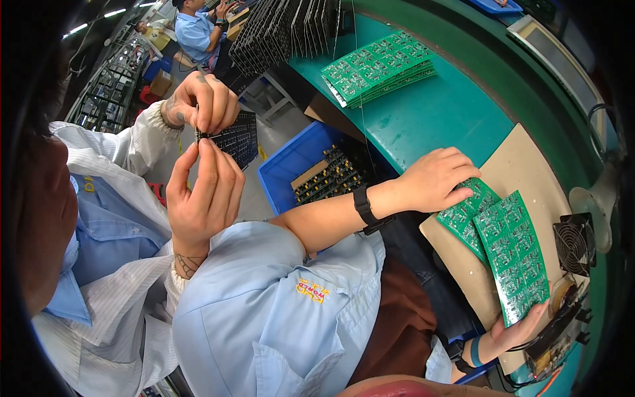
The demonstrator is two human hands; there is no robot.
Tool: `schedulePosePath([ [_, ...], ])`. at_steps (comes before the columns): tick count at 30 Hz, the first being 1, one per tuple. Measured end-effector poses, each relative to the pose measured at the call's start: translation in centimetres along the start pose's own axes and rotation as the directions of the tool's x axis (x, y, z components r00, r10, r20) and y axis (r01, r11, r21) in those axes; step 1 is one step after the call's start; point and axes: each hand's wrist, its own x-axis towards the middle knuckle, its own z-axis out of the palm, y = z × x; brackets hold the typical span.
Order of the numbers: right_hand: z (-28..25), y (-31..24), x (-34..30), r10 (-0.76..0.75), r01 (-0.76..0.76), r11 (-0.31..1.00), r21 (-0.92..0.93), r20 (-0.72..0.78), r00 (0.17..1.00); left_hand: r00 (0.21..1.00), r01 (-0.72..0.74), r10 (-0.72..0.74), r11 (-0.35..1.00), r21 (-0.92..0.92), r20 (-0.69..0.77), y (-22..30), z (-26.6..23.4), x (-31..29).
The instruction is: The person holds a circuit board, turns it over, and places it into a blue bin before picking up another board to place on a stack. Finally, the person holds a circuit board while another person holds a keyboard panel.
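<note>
My left hand point(440, 180), with a black band at the wrist, grips the top edge of a green circuit board panel point(468, 221), its thumb on the face and the other fingers bent over the far edge. My right hand point(526, 324) holds the lower end of a second green circuit board panel point(512, 258), fingers partly hidden by it. This second panel overlaps the first, tilted at an angle to it. Beneath both lies a sheet of brown cardboard point(522, 155). Small parts and solder points cover both panels in repeated blocks.
Stacked green panels point(380, 66) lie on the green bench point(423, 126). A blue bin point(281, 172) holds boards with yellow parts. At left, a co-worker's hands point(205, 172) pinch a dark board point(231, 139). A black fan point(574, 245) stands at right. Dark boards point(284, 33) stand racked behind.
</note>
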Motion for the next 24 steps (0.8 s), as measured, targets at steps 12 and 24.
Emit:
schedulePosePath([
  [12,0.32,0.03,-0.08,-0.012,0.011,0.999,-0.034,-0.013,1.0,1.0,-0.011,0.011,1.0,0.008,-0.017,-0.16,0.1,-0.26],
  [24,-0.36,0.21,-0.06,-0.029,0.03,0.999,-0.039,0.013,0.999,1.0,-0.011,0.011,1.0,0.01,-0.018,0.0,0.1,-0.13],
])
